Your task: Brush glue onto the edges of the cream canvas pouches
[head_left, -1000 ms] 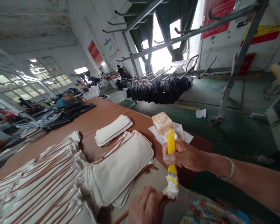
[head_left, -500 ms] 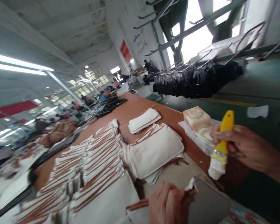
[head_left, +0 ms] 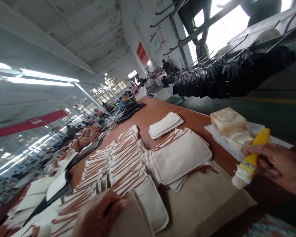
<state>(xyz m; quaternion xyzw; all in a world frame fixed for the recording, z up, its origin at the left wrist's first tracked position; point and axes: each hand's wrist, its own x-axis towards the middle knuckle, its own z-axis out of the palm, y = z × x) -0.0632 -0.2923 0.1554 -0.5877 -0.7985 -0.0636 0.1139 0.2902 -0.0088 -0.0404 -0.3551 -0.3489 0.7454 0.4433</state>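
My right hand (head_left: 273,164) grips a yellow-handled brush (head_left: 253,156) whose bristles are coated with white paste, pointing down to the left. Near it, a pale block-shaped container (head_left: 228,120) rests on white sheeting at the table edge. My left hand (head_left: 101,210), at the bottom, pinches the edge of a greyish-beige panel (head_left: 133,217). Beyond that hand, overlapping cream pieces with brown strips (head_left: 128,161) lie in rows. A stack of cream panels (head_left: 182,154) lies right of the rows, with a smaller cream stack (head_left: 165,125) behind.
A brown table (head_left: 160,107) runs away from me, with a beige sheet (head_left: 212,197) at its near right. Black items hang from a metal rack (head_left: 212,80) at the right. A person in blue (head_left: 123,101) is at the far end. Dark pieces and more cream panels lie left.
My left hand has moved left with a panel, uncovering more of the beige sheet. The camera view has shifted, and the brush remains in my right hand, tilted further over.
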